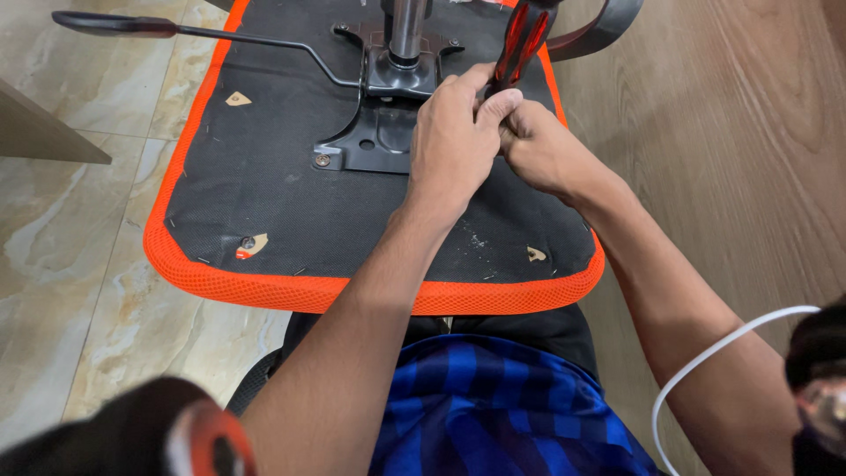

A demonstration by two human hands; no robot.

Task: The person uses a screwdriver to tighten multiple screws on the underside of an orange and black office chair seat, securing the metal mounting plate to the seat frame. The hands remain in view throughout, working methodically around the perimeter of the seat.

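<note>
An upturned office chair seat [264, 185] with black underside and orange mesh rim lies in front of me. A black metal mechanism plate [374, 141] with a chrome gas cylinder [407, 31] is fixed at its middle. My left hand [454, 137] and my right hand [538, 150] meet at the plate's right side. Both grip a screwdriver with a red and black handle [522, 40] that stands upright there. Its tip is hidden behind my fingers.
A black lever [176, 31] sticks out left from the mechanism. A grey curved armrest piece [608, 26] lies at the top right. Marble floor tiles [79, 264] are on the left, a wood surface [749, 132] on the right. A white cable [705, 361] loops near my right arm.
</note>
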